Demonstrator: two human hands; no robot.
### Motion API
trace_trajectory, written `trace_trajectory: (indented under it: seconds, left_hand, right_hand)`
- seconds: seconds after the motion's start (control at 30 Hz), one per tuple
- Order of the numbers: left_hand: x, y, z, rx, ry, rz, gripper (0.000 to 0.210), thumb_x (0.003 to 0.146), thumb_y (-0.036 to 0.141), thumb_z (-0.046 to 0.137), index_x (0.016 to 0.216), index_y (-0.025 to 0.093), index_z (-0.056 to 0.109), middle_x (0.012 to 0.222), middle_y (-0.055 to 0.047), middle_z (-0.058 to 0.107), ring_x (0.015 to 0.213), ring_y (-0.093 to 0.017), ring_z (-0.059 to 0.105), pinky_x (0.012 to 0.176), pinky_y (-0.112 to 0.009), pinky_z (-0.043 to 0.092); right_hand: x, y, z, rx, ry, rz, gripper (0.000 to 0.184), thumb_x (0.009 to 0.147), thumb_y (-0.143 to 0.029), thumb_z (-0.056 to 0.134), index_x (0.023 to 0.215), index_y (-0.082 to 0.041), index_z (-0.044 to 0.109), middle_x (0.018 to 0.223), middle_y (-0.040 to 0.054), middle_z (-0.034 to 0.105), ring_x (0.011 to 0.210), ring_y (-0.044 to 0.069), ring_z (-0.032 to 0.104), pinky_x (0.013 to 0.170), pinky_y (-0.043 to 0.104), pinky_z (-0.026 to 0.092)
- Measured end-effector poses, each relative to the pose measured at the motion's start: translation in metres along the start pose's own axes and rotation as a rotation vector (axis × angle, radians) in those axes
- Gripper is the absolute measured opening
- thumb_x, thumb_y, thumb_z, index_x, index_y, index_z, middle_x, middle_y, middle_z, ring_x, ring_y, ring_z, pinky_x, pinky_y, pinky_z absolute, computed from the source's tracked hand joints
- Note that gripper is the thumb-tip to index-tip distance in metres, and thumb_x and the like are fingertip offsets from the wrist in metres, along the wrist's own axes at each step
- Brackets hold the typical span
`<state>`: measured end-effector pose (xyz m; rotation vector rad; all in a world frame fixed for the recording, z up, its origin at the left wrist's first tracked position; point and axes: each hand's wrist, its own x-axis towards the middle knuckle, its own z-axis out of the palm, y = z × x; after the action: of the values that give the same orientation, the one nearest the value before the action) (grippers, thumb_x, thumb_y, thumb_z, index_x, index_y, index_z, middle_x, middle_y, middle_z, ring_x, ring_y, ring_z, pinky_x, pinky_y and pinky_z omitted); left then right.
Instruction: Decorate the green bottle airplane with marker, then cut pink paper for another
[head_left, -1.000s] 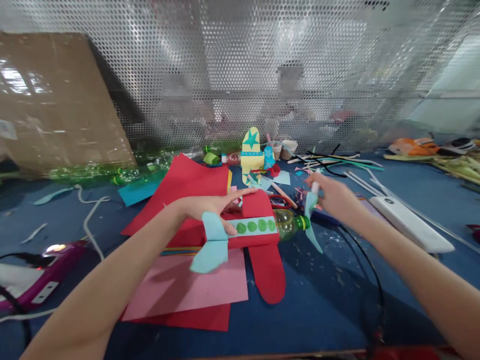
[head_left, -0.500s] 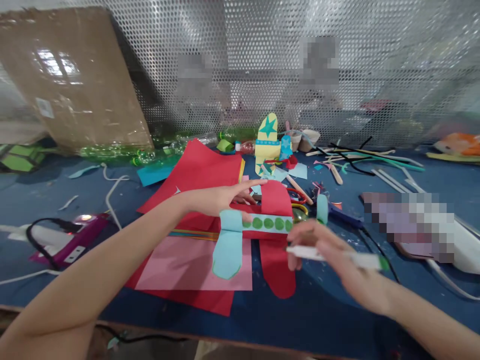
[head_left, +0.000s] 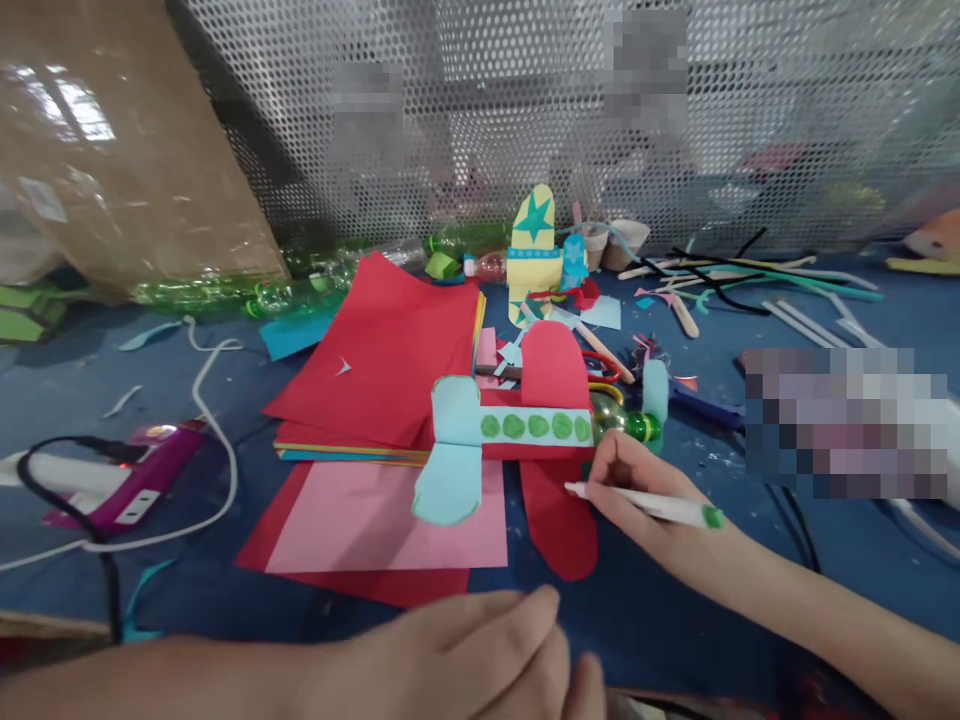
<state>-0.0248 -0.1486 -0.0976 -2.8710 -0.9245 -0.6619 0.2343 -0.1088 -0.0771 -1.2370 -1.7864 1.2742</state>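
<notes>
- From where I stand, I see a toy plane (head_left: 536, 427) on the blue desk (head_left: 660, 630), with its pale blue tail (head_left: 450, 485) over the pink sheet (head_left: 390, 530).
- The right hand (head_left: 656, 535) has a narrow grip on a white marker (head_left: 671, 506), pinched in the fingers. The marker's white end points at the near red wing (head_left: 559, 530). I cannot tell if they touch.
- The left hand (head_left: 480, 650) is low in front, with its fingers a bit bent. I cannot tell if its grip is wide or narrow, since its palm is hidden.
- The plane looks very light — a clear bottle (head_left: 609, 418) with paper wrapped around it. A small bump could make it slide or roll.
- The wings and tail look thin and bendy. They could crease or tear if someone lifts the plane by them.
- The best place to hold it is the wrapped middle — softly, because a hard squeeze could dent it.
- The green cap (head_left: 642, 427) looks hard, but the pale blue strip (head_left: 655, 388) by it looks floppy.
- The marker looks light, stiff and smooth, and easy to pinch.
</notes>
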Motion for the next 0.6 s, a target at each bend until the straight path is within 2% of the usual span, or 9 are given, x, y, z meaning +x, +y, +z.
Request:
trace_trajectory:
  seconds: [0.03,0.07,0.17,0.23,0.33,0.37,0.47,0.53,0.6]
  left_hand:
    - [0.004,0.012,0.003,0.079,-0.033,0.213,0.049,0.086,0.035,0.056,0.135,0.027,0.056,0.125,-0.001,0.066,0.118,-0.024,0.057,0.094,-0.031,0.053]
    - [0.011,0.021,0.004,0.147,-0.024,0.346,0.049,0.089,0.041,0.054,0.129,0.013,0.06,0.121,-0.009,0.068,0.117,-0.027,0.057,0.097,-0.033,0.05]
    - [0.038,0.028,0.005,0.218,-0.042,0.243,0.057,0.095,0.053,0.045,0.115,0.004,0.065,0.115,-0.018,0.069,0.11,-0.032,0.062,0.101,-0.041,0.044]
    - [0.048,0.022,0.008,0.219,-0.079,0.142,0.063,0.093,0.061,0.043,0.109,0.004,0.066,0.116,-0.024,0.066,0.111,-0.036,0.061,0.096,-0.043,0.045]
    - [0.044,0.017,0.017,0.191,-0.099,0.122,0.067,0.088,0.068,0.045,0.104,0.007,0.067,0.116,-0.026,0.066,0.111,-0.039,0.06,0.092,-0.046,0.046]
    - [0.04,0.017,0.021,0.18,-0.083,0.109,0.067,0.087,0.069,0.046,0.106,0.008,0.067,0.118,-0.025,0.065,0.113,-0.039,0.06,0.091,-0.046,0.046]
    - [0.026,0.022,0.033,0.135,0.006,-0.069,0.066,0.087,0.072,0.04,0.113,0.016,0.064,0.133,-0.021,0.058,0.12,-0.039,0.054,0.093,-0.053,0.044]
    - [0.021,0.023,0.038,0.112,0.07,-0.07,0.069,0.087,0.075,0.036,0.113,0.017,0.063,0.135,-0.02,0.056,0.125,-0.039,0.049,0.097,-0.054,0.041]
    - [0.02,0.023,0.04,0.125,0.09,-0.061,0.06,0.09,0.067,0.04,0.115,0.018,0.063,0.135,-0.018,0.057,0.13,-0.035,0.045,0.101,-0.049,0.04]
  right_hand:
    - [0.001,-0.001,0.001,-0.004,-0.004,-0.013,0.014,0.094,-0.028,0.05,0.081,-0.023,0.044,0.066,-0.0058,0.048,0.057,0.011,0.042,0.052,0.023,0.035]
    - [0.001,-0.002,0.001,-0.005,-0.008,-0.017,0.013,0.093,-0.028,0.051,0.082,-0.023,0.045,0.067,-0.0051,0.049,0.057,0.011,0.043,0.052,0.023,0.036]
    - [0.0,-0.007,0.002,0.003,0.006,0.003,0.017,0.094,-0.032,0.049,0.08,-0.022,0.046,0.065,-0.0045,0.049,0.056,0.011,0.043,0.05,0.023,0.036]
    - [-0.003,-0.009,0.003,-0.003,0.043,0.024,0.019,0.095,-0.031,0.047,0.077,-0.023,0.045,0.063,-0.0051,0.047,0.055,0.011,0.042,0.05,0.023,0.036]
    - [-0.006,-0.01,0.008,-0.032,0.094,0.056,0.014,0.092,-0.026,0.049,0.079,-0.023,0.044,0.061,-0.0068,0.046,0.053,0.011,0.041,0.047,0.021,0.035]
    - [-0.007,-0.01,0.01,-0.045,0.111,0.063,0.014,0.091,-0.025,0.05,0.079,-0.024,0.043,0.06,-0.0071,0.046,0.052,0.01,0.041,0.046,0.021,0.034]
    - [-0.008,-0.01,0.016,-0.092,0.158,0.055,0.016,0.091,-0.026,0.052,0.078,-0.024,0.042,0.059,-0.007,0.048,0.05,0.01,0.043,0.045,0.02,0.035]
    - [-0.007,-0.01,0.019,-0.141,0.176,0.037,0.017,0.09,-0.025,0.053,0.077,-0.024,0.043,0.06,-0.0062,0.051,0.049,0.01,0.045,0.043,0.02,0.036]
    - [-0.007,-0.008,0.019,-0.174,0.196,0.027,0.016,0.089,-0.023,0.053,0.076,-0.024,0.044,0.059,-0.0056,0.051,0.047,0.01,0.045,0.042,0.021,0.035]
